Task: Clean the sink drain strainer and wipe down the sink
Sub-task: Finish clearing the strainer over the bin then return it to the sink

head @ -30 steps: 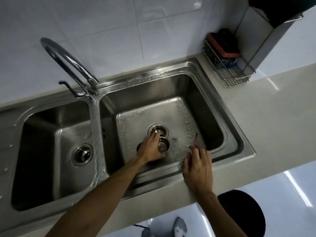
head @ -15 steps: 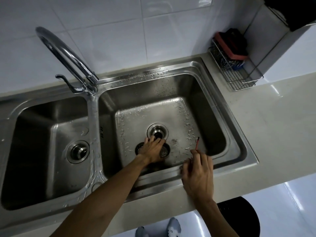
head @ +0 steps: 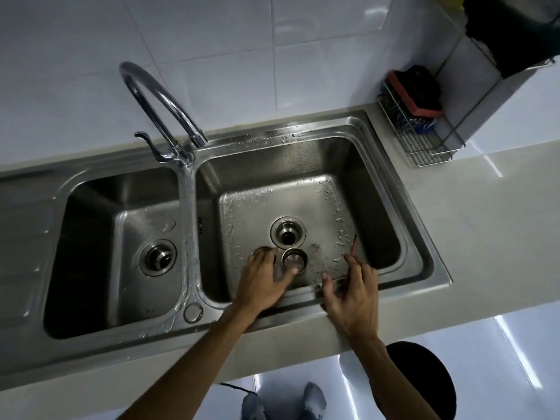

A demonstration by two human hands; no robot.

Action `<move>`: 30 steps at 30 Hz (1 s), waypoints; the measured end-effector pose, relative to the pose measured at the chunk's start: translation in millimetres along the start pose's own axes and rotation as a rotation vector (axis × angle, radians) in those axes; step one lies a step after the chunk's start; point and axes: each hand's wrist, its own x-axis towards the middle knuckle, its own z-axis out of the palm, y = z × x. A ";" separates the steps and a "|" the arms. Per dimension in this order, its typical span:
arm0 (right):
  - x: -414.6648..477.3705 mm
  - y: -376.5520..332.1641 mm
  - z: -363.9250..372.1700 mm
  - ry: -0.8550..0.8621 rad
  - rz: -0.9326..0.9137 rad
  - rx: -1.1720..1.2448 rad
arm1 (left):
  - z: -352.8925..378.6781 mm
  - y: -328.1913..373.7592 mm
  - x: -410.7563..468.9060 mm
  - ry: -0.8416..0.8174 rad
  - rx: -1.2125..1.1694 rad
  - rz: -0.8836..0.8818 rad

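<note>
The right basin [head: 303,165] of a wet steel double sink has its drain hole [head: 288,233] uncovered. A round metal strainer cup [head: 294,259] sits on the basin floor just in front of the hole. A second round metal piece [head: 261,252] lies to its left, mostly hidden under my fingers. My left hand [head: 263,283] is spread flat over both; the thumb tip touches the cup's near rim and nothing is gripped. My right hand [head: 351,295] hovers at the basin's front rim, pinching a thin red stick [head: 353,245] that points away from me.
A curved tap [head: 160,113] stands behind the divider, spout over the right basin. The left basin drain [head: 157,257] has its strainer in. Dark specks [head: 315,246] lie right of the hole. A wire rack [head: 424,140] holds a red-black sponge [head: 413,92]. A black bin [head: 424,386] stands below.
My left hand lifted the strainer cup out of the drain, set it on the basin floor in front of the hole and let go. My right hand barely moved.
</note>
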 end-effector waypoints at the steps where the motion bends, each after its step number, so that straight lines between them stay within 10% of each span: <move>1: -0.1 -1.7 -2.7 0.004 0.012 0.034 | 1.9 2.9 -17.4 0.020 0.029 -0.015; 15: 80.4 -0.1 -66.6 0.067 0.229 0.506 | 15.1 15.8 -48.9 0.237 0.316 -0.084; 30: 376.6 61.6 -121.8 0.176 0.079 -0.155 | 19.9 17.2 -47.8 0.224 0.284 -0.107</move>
